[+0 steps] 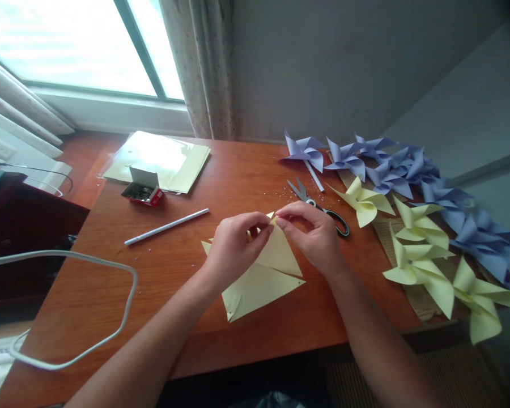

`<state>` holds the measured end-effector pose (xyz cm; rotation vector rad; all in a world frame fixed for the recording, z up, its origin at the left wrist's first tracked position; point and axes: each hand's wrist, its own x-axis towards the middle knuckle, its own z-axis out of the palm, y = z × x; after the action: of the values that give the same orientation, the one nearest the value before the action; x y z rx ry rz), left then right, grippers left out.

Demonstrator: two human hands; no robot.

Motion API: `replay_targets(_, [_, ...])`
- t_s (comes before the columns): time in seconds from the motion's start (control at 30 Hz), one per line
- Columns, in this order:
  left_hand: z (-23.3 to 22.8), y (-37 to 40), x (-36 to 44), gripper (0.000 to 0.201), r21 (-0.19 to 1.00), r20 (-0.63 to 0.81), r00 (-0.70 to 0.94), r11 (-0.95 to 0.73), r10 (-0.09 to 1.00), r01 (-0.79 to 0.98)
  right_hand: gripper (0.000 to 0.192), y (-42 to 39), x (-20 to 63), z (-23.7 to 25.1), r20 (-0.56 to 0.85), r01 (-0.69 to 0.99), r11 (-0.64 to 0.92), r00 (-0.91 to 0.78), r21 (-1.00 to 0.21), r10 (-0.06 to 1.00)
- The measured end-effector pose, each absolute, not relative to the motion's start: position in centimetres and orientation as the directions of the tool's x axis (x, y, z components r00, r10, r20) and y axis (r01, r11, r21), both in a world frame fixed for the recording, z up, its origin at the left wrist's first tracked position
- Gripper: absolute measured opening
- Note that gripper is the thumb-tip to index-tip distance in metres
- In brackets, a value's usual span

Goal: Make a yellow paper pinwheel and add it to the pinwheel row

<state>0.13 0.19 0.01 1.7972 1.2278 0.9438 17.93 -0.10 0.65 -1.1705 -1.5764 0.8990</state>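
Note:
A sheet of yellow paper (259, 289), slit toward its middle and punched with small holes at some corners, lies on the table in front of me. My left hand (238, 241) pinches its far edge between thumb and fingers. Close beside it, my right hand (310, 232) pinches the same far corner, and the fingertips of both hands nearly meet. Whether anything small sits between the fingertips is hidden. Just beyond my right hand lie open scissors (338, 222) with black and grey handles, partly covered by that hand.
A paper stick (165, 226) lies at left, behind it a small open red box (142, 192) of metal pieces and a stack of yellow paper (198, 164). Purple pinwheels (344, 158) and yellow pinwheels (420, 263) crowd the right side on cardboard (420, 294). A white cable (130, 300) loops at left.

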Motion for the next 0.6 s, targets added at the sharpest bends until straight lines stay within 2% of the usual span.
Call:
replay_targets(0.13, [0.2, 0.11, 0.13, 0.01, 0.898, 0.128, 0.292, -0.236, 0.948, 0.372, 0.005, -0.07, 18.05, 0.74, 0.323, 0.331, 0.352, -0.141, -0.876, 0.936])
replay_targets(0.3, [0.48, 0.18, -0.05, 0.013, 0.96, 0.052, 0.293, -0.128, 0.955, 0.248, 0.011, -0.02, 18.24, 0.49, 0.418, 0.403, 0.449, -0.168, -0.797, 0.893])
replay_targets(0.47, [0.25, 0.36, -0.13, 0.021, 0.993, -0.039, 0.315, 0.002, 0.948, 0.115, 0.014, 0.08, 18.33, 0.22, 0.532, 0.482, 0.565, -0.22, -0.669, 0.817])
replay_targets(0.6, [0.04, 0.47, -0.21, 0.023, 0.995, -0.055, 0.325, 0.025, 0.944, 0.098, 0.017, 0.08, 18.31, 0.04, 0.626, 0.51, 0.654, -0.259, -0.559, 0.736])
